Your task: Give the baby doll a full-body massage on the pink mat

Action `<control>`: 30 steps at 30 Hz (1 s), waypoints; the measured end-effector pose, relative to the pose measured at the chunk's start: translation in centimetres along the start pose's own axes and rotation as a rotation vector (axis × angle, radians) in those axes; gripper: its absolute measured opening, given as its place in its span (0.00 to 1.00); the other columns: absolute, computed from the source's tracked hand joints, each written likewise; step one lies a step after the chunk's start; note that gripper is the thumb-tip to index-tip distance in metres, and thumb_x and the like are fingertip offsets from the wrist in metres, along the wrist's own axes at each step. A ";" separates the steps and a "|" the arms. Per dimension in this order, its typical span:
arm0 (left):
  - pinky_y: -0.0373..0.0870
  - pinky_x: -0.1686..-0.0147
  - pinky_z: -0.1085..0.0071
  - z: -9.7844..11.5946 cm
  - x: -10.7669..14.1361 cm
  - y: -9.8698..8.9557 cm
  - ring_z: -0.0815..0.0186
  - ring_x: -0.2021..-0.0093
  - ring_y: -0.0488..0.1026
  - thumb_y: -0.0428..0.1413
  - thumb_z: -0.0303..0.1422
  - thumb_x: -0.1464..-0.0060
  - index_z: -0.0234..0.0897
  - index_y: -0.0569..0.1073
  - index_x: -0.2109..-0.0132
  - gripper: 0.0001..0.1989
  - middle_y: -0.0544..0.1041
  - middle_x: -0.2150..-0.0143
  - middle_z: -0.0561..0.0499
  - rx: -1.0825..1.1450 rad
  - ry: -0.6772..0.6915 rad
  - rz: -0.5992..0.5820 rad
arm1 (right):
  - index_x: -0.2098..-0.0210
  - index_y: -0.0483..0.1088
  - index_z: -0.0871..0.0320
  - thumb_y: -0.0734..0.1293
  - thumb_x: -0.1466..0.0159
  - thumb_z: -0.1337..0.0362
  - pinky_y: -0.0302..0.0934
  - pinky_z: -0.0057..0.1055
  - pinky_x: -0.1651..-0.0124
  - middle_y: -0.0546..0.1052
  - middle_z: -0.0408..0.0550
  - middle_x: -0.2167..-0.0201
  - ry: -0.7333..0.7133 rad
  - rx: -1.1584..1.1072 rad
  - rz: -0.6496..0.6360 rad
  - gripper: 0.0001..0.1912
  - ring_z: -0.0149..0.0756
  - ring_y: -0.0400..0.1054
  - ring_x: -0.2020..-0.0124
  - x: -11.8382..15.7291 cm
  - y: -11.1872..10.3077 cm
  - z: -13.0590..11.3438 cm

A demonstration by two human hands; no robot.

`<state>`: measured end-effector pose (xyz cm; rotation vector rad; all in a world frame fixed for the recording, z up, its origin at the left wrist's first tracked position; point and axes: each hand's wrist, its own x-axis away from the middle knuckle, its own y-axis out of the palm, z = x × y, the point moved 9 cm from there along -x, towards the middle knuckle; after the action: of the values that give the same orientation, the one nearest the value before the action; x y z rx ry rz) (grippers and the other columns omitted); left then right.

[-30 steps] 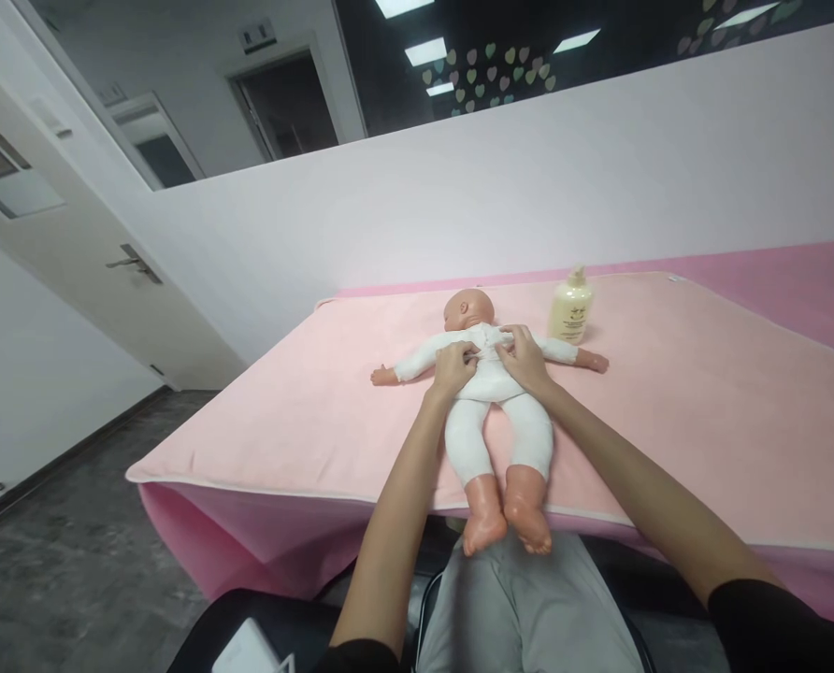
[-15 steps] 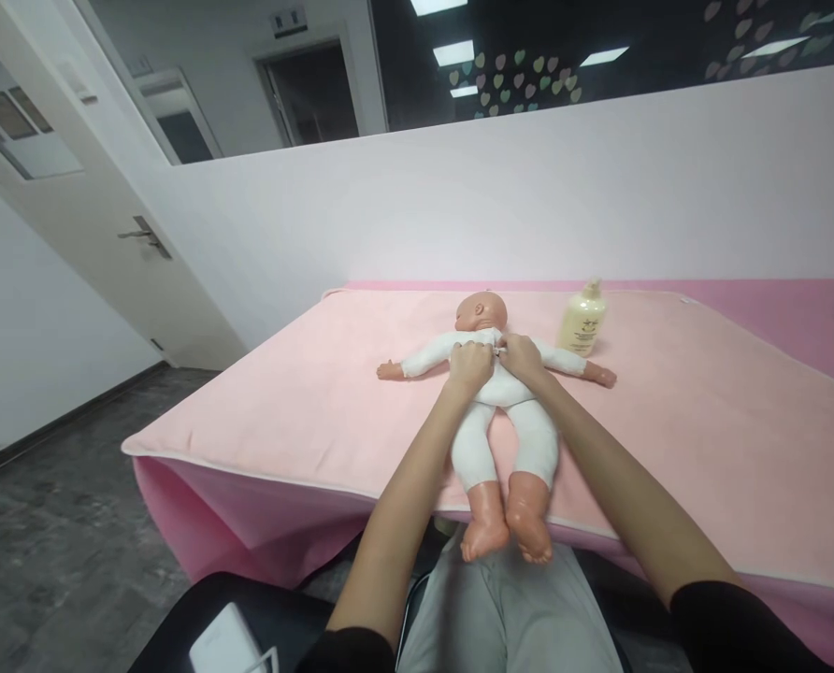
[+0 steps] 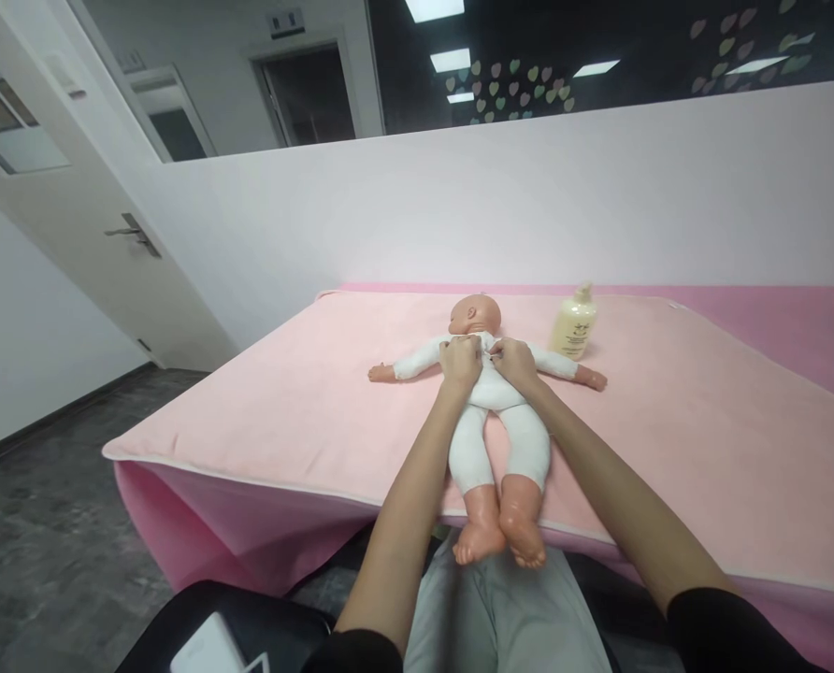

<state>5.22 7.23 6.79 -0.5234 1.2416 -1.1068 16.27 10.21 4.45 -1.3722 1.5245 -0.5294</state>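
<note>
Your two hands have come closer together than they were a second ago, with just a small gap between them, so the work seems to be gathered at one little spot high on the doll's back. The doll (image 3: 496, 391) lies in front of you on the pink blanket (image 3: 283, 402), on its tummy it seems, arms out wide. Your left hand (image 3: 461, 363) and right hand (image 3: 515, 361) are both narrow, fingers curled in at the white suit (image 3: 525, 439) (the tips are too small to tell if they pinch the cloth). The suit looks soft and snug. The head (image 3: 480, 312) is round and smooth, and the shiny feet (image 3: 480, 530) poke past the blanket's edge. The blanket looks fuzzy; a pale yellow bottle (image 3: 574, 327) with round shoulders stands just behind one arm.
</note>
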 end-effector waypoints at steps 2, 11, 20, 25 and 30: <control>0.63 0.49 0.62 -1.3 -0.3 0.2 0.59 0.52 0.74 0.52 0.27 0.46 0.41 0.77 0.54 0.14 0.80 0.56 0.45 0.042 -0.100 -0.011 | 0.62 0.76 0.59 0.60 0.42 0.73 0.60 0.29 0.50 0.76 0.49 0.58 -0.008 0.015 -0.015 0.14 0.36 0.69 0.57 0.1 0.0 -0.3; 0.68 0.52 0.70 -4.0 -0.4 0.6 0.63 0.55 0.77 0.55 0.28 0.48 0.41 0.80 0.59 0.11 0.81 0.59 0.50 0.297 -0.221 0.062 | 0.69 0.73 0.61 0.62 0.45 0.71 0.60 0.29 0.52 0.75 0.49 0.64 -0.188 -0.313 0.118 0.08 0.33 0.66 0.61 -0.7 -1.0 -0.8; 0.69 0.52 0.69 -3.9 -0.1 0.6 0.63 0.57 0.77 0.55 0.31 0.46 0.41 0.80 0.58 0.11 0.81 0.58 0.50 0.288 -0.229 0.058 | 0.58 0.69 0.62 0.65 0.50 0.67 0.59 0.35 0.46 0.73 0.49 0.60 -0.061 -0.433 0.187 0.18 0.36 0.66 0.56 -2.9 1.0 2.2; 0.69 0.53 0.69 -3.8 0.1 0.4 0.62 0.56 0.77 0.55 0.33 0.45 0.41 0.80 0.57 0.11 0.81 0.58 0.49 0.277 -0.242 0.050 | 0.57 0.70 0.64 0.67 0.49 0.65 0.58 0.34 0.44 0.73 0.53 0.54 -0.021 -0.323 0.110 0.19 0.38 0.65 0.51 -2.5 1.4 2.4; 0.69 0.53 0.69 -3.6 0.1 0.3 0.62 0.56 0.77 0.55 0.31 0.45 0.41 0.80 0.58 0.11 0.81 0.59 0.48 0.290 -0.228 0.044 | 0.56 0.75 0.64 0.66 0.42 0.58 0.60 0.31 0.48 0.76 0.55 0.55 0.069 -0.271 -0.010 0.19 0.39 0.70 0.52 -2.3 1.5 2.5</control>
<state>2.03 8.15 5.42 -0.3869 0.8736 -1.1324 17.40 13.41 2.93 -1.5809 1.6930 -0.3894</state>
